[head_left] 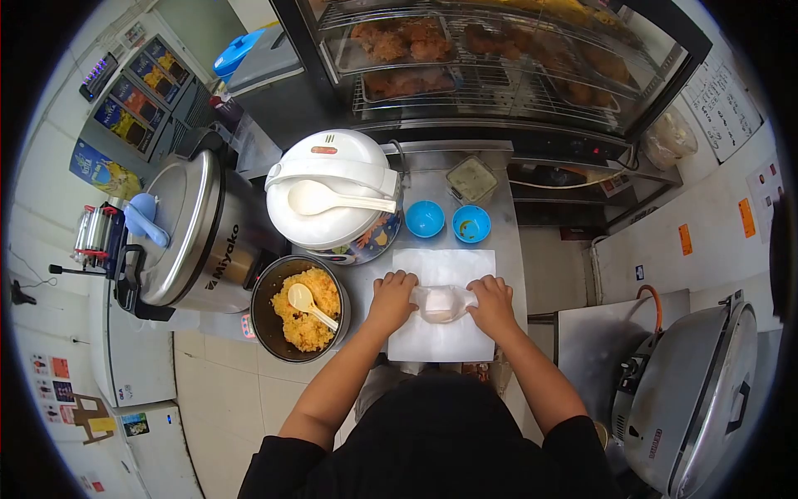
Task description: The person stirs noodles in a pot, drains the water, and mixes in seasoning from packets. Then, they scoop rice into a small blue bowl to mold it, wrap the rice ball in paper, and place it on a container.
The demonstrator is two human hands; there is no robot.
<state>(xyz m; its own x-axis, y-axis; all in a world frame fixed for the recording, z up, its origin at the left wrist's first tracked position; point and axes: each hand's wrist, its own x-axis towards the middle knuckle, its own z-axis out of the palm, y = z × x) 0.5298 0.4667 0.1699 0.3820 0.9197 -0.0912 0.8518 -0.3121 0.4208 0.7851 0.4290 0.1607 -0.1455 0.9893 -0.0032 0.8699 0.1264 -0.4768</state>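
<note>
Lit brightly and evenly from overhead, with only soft shadows. Mild glare on the steel rice cooker lid [187, 224] and white paper sheet [440, 341]. Heavy fisheye bending, black vignette around. Sharp centre, softer edges.

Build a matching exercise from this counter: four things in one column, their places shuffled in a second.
Things:
1. wrapped bundle
2. yellow rice
3. blue bowls
4. blue paddle

Places:
A. in the dark pot
B. on the Miyako cooker lid
C. between the left hand and the right hand, on the white paper
D. behind the paper, right of the white cooker

Pairs: 1-C, 2-A, 3-D, 4-B.
</note>
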